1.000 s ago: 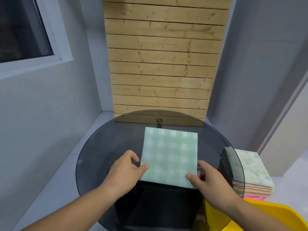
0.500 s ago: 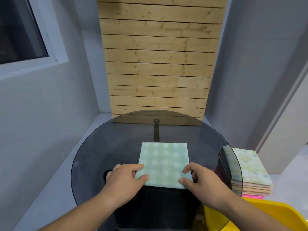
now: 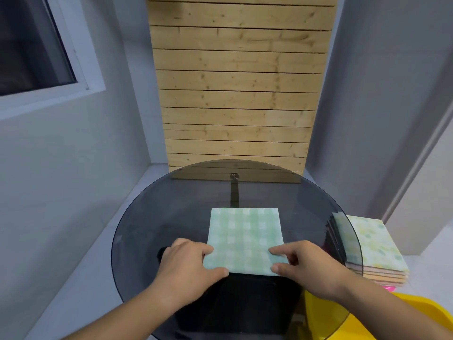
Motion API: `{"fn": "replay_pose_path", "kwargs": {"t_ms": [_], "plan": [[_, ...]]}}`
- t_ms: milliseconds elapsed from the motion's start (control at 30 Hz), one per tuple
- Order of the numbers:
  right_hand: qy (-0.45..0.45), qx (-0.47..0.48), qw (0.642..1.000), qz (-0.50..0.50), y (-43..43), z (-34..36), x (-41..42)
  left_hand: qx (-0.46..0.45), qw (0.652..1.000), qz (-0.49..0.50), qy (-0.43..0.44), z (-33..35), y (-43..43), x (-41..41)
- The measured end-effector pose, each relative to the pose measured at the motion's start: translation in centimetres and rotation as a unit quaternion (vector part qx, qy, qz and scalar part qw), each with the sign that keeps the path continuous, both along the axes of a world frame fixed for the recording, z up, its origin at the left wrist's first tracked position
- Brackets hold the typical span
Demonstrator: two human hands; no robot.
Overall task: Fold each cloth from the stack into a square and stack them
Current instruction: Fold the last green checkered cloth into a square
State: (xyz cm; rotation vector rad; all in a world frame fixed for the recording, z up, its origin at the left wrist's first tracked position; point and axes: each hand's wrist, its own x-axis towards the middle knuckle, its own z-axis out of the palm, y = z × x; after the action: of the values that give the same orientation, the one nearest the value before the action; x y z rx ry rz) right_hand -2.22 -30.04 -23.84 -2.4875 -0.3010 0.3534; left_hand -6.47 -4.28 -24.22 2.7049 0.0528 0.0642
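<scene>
Round smoked-glass tabletop (image 3: 152, 224), set before a pale wooden slatted panel (image 3: 240, 94).

Green-and-white checked cloth, folded to a near square (image 3: 245, 236): flat on the tabletop, toward its near edge, centred.

Left hand (image 3: 188, 263): at the cloth's near-left corner, thumb and fingers pinching that corner.

Right hand (image 3: 304, 261): at the cloth's near-right corner, thumb and fingers pinching that corner.

Stack of flat cloths, pale yellow-green patterned piece on top, orange and pink layers beneath (image 3: 375, 246): beyond the tabletop's right edge, partly seen through the glass, well apart from the checked cloth.

Yellow plastic seat (image 3: 416, 320): below the near-right edge of the tabletop.
</scene>
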Motion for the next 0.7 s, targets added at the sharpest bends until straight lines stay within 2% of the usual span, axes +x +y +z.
{"fn": "replay_pose_path", "kwargs": {"t_ms": [133, 200, 333, 400, 500, 700], "plan": [[-0.018, -0.019, 1.000, -0.014, 0.1, -0.4, -0.1, -0.013, 1.000, 0.006, -0.005, -0.5, -0.6, -0.1], [-0.024, -0.024, 0.999, -0.010, 0.1, -0.5, -0.1, 0.008, 1.000, 0.007, 0.007, -0.7, -0.9, -0.2], [-0.028, -0.022, 0.999, -0.017, 0.5, -0.4, -0.1, 0.089, 0.996, 0.006, -0.029, -0.8, -1.9, 0.1], [-0.040, -0.031, 0.998, -0.029, 0.9, -0.5, -0.2, 0.101, 0.993, -0.037, -0.045, -1.0, -2.8, 0.3], [-0.046, -0.042, 0.997, -0.046, 1.1, -0.7, -0.3, 0.113, 0.986, -0.120, -0.003, -1.8, -3.8, 0.5], [-0.041, -0.034, 0.997, -0.048, 0.8, -0.6, 0.1, 0.137, 0.981, -0.125, 0.065, -2.7, -3.0, 1.7]]}}
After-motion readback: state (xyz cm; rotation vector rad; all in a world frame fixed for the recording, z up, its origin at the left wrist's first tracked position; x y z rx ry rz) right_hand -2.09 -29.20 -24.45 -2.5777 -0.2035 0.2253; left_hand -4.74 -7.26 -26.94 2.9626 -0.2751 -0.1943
